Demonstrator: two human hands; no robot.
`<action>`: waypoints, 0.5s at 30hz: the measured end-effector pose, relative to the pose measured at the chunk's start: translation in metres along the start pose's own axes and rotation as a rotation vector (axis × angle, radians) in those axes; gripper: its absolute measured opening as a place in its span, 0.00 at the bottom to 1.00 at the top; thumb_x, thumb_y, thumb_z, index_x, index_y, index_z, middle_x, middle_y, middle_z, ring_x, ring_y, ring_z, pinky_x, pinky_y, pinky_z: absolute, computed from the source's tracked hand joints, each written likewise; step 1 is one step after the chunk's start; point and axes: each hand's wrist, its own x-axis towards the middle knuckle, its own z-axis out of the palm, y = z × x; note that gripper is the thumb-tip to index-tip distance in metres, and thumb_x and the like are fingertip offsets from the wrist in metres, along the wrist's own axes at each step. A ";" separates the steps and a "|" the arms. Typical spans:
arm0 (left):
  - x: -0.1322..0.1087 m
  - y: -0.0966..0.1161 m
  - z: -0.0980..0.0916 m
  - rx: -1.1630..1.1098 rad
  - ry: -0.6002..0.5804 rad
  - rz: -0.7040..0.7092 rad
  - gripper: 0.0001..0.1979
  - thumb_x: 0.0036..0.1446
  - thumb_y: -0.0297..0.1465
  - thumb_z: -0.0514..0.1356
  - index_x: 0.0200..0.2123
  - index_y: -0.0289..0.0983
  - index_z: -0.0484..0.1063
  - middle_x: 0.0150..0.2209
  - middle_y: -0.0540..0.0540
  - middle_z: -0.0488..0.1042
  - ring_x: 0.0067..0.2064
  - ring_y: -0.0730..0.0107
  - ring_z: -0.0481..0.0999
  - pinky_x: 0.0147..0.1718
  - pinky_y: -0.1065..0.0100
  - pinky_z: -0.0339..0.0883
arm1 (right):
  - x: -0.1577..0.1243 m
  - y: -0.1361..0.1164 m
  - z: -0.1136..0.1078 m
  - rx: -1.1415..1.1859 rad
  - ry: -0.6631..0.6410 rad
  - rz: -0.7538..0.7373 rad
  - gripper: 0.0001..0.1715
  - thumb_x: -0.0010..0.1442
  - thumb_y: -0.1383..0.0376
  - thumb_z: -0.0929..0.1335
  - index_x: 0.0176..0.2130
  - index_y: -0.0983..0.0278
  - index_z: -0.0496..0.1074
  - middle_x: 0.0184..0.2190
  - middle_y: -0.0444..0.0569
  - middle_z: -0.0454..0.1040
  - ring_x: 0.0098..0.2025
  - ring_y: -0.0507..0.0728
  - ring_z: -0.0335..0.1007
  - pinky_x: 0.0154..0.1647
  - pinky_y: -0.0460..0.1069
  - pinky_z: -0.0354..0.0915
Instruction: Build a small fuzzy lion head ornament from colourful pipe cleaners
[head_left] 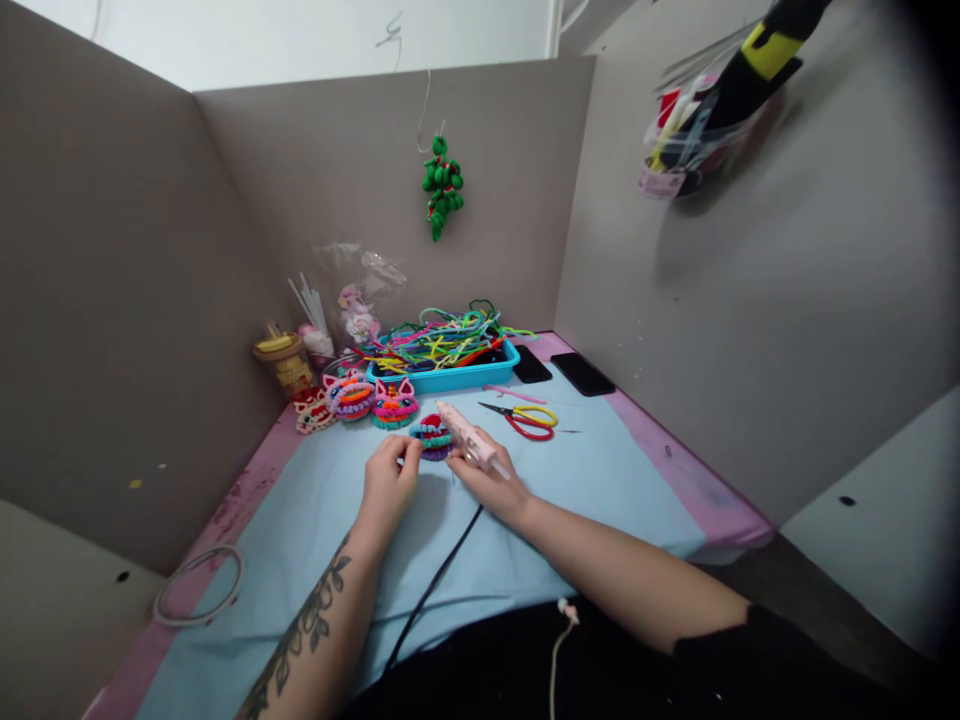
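In the middle of the table is a small round pipe-cleaner figure (433, 438) in red, teal and purple. My left hand (390, 474) is closed in a pinch at its left edge. A pale pink hot glue gun (471, 438) is gripped in my right hand (493, 482), its tip pointing up and left beyond the figure's right side. The right fingertips sit close to the figure's right edge; whether they touch it I cannot tell. From below the right hand a black cord (435, 580) runs down toward my lap.
Behind the hands stand finished-looking pipe-cleaner heads (394, 402) and a blue tray (442, 380) heaped with pipe cleaners. Red-and-yellow-handled scissors (529, 420) and two dark phones (582, 374) lie to the right. A ring-shaped coil (199, 586) lies front left. Grey partitions (390, 190) enclose the table.
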 end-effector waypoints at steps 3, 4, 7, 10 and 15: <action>0.002 -0.008 -0.004 0.175 0.109 -0.036 0.09 0.52 0.29 0.56 0.38 0.37 0.71 0.36 0.44 0.71 0.33 0.66 0.69 0.34 0.66 0.63 | 0.002 0.001 -0.002 0.057 -0.016 0.050 0.19 0.50 0.64 0.67 0.43 0.63 0.70 0.31 0.45 0.74 0.29 0.51 0.66 0.32 0.46 0.64; 0.003 -0.008 -0.005 0.202 0.142 -0.039 0.14 0.50 0.28 0.58 0.42 0.37 0.70 0.40 0.42 0.70 0.33 0.66 0.69 0.36 0.64 0.63 | 0.002 0.000 -0.002 0.073 -0.019 0.061 0.19 0.49 0.64 0.68 0.43 0.63 0.71 0.31 0.45 0.74 0.29 0.51 0.67 0.32 0.46 0.64; 0.002 -0.005 -0.004 0.136 0.052 -0.037 0.10 0.51 0.31 0.58 0.38 0.36 0.72 0.38 0.43 0.71 0.33 0.67 0.69 0.37 0.64 0.63 | 0.003 -0.004 -0.003 0.102 -0.003 0.088 0.16 0.47 0.64 0.68 0.39 0.64 0.71 0.30 0.46 0.74 0.30 0.52 0.68 0.34 0.47 0.65; -0.001 0.003 0.004 -0.092 -0.212 -0.124 0.11 0.53 0.36 0.56 0.28 0.35 0.72 0.29 0.46 0.73 0.31 0.68 0.70 0.33 0.67 0.63 | 0.005 -0.009 -0.003 0.120 0.019 0.098 0.14 0.46 0.64 0.69 0.36 0.64 0.71 0.30 0.45 0.74 0.32 0.53 0.69 0.37 0.48 0.66; -0.006 0.010 0.021 -0.398 -0.423 -0.250 0.13 0.48 0.37 0.60 0.30 0.32 0.73 0.27 0.46 0.74 0.28 0.70 0.69 0.29 0.70 0.61 | 0.005 -0.011 -0.006 0.152 0.042 0.152 0.16 0.45 0.64 0.70 0.37 0.64 0.70 0.28 0.44 0.73 0.32 0.53 0.70 0.37 0.49 0.66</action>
